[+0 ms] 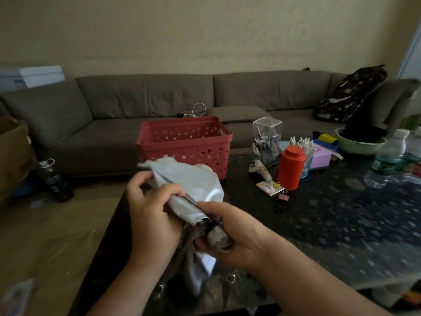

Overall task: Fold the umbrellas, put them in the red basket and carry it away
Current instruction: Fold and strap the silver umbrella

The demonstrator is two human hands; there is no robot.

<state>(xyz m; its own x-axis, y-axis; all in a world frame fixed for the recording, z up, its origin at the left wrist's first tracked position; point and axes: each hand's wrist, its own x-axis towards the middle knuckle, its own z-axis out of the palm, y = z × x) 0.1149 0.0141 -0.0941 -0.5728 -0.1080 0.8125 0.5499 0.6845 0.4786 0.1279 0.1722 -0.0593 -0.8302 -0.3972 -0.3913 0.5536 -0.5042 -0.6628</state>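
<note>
In the lower centre of the frame I see both hands curled around the grey umbrella [191, 192]: the left hand [150, 215] grips its folded cloth, the right hand [237, 233] holds the handle end. The dark surface [341, 220] spreads to the right. The red basket [184, 144] stands behind, at the surface's far edge. The umbrella's lower cloth is blurred.

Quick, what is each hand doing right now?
Left hand: fingers curled round the grey umbrella, gripping its folds.
Right hand: fingers wrapped round the umbrella's lower end, holding it.
</note>
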